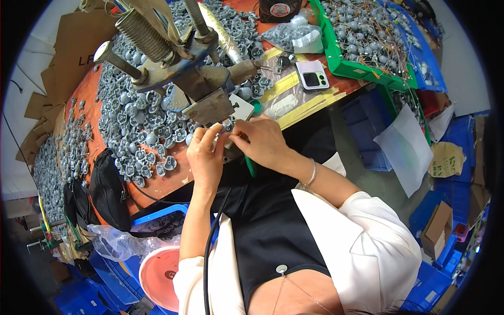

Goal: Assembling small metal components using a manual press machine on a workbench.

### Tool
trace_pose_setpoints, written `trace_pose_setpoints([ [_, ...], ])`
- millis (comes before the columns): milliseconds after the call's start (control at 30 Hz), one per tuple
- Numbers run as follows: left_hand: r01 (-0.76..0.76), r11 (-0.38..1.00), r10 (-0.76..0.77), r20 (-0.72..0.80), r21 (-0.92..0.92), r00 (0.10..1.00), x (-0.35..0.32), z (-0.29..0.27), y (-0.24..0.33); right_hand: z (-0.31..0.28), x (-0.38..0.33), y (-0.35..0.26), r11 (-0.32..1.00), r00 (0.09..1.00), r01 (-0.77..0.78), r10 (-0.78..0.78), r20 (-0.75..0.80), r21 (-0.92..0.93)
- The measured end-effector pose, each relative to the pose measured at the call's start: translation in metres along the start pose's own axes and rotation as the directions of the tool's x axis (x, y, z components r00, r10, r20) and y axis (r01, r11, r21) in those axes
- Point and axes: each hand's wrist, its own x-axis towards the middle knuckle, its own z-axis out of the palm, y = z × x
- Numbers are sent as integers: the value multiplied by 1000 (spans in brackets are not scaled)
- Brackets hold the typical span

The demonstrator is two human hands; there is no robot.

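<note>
Just below the metal head of a bench press (209,107), my two hands meet at the table's front edge. My left hand (205,157) is raised with its fingers closed in a pinch. Beside it, my right hand (266,143) is curled, thumb and fingertips pressed together. Whatever lies between the fingertips is too small and covered to name. A green handle-like piece (250,166) shows under my right hand. Small grey plastic parts (152,155) lie heaped to the left of and behind the press, some right by my left fingers.
A folded phone (312,75) lies at the right on the taped tabletop, near a bag of grey parts (294,38). A green crate (336,62) holds wired round parts. At the left edge hangs a black pouch (108,190); below stands a pink bucket (160,278).
</note>
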Motion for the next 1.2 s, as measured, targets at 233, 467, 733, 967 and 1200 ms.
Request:
trace_pose_setpoints([
  [233, -84, 996, 83, 63, 8, 995, 0, -14, 9, -65, 96, 57, 787, 976, -205, 206, 65, 582],
  [467, -50, 993, 58, -77, 108, 995, -12, -1, 23, -119, 124, -44, 681, 954, 290, -150, -260, 672],
  [733, -90, 958, 76, 61, 274, 995, 5, 1, 50, -150, 21, -7, 605, 606, 786, -713, -353, 125],
  [967, 209, 927, -106, 319, -312, 942, 0, -14, 62, -275, 137, 222, 759, 885, -241, -84, -458, -605],
  [1200, 412, 306, -454, 249, -858, 856, -1, -112, -4, -276, 134, 206, 450, 890, -311, 448, -90, -837],
])
